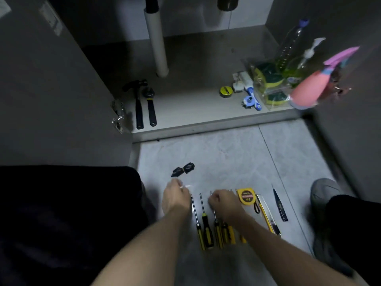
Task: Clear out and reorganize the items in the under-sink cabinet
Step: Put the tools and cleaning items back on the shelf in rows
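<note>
Your left hand (175, 195) pinches a small pale item too blurred to identify. Your right hand (223, 201) curls over the screwdrivers (206, 230) lined up on the floor (226, 157); whether it grips one cannot be told. The hammer (138, 104) and wrench (150, 106) lie side by side inside the cabinet (195, 112).

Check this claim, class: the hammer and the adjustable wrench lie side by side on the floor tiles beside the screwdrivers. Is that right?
Not quite. The head view shows the hammer and adjustable wrench side by side on the cabinet floor, at its left. The screwdrivers lie on the floor tiles.
</note>
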